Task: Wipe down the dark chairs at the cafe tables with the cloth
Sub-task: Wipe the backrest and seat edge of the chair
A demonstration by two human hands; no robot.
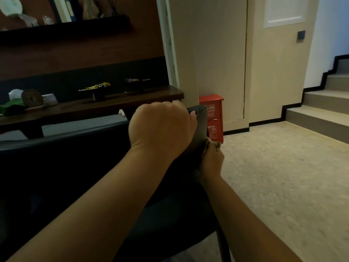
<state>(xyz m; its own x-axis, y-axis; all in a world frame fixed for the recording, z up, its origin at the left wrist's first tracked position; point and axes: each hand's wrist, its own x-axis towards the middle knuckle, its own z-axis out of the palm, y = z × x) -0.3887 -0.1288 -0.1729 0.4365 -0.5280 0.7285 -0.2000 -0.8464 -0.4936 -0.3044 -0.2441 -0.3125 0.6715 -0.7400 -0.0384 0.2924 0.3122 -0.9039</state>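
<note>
The left hand [160, 129] grips the chair [201, 125] top while the right hand [211, 163] holds the cloth [212, 144] against its side, a red box [214, 114] just behind.

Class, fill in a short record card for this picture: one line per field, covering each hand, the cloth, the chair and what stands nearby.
left hand: grips the top edge of the chair back
right hand: holds the cloth against the chair back's right side
cloth: bunched, mostly hidden by the right hand
chair: dark, its back towards the camera
table: dark wood, beyond the chair, with small items on it
red box: on the floor by the wall
stairs: at right
</note>
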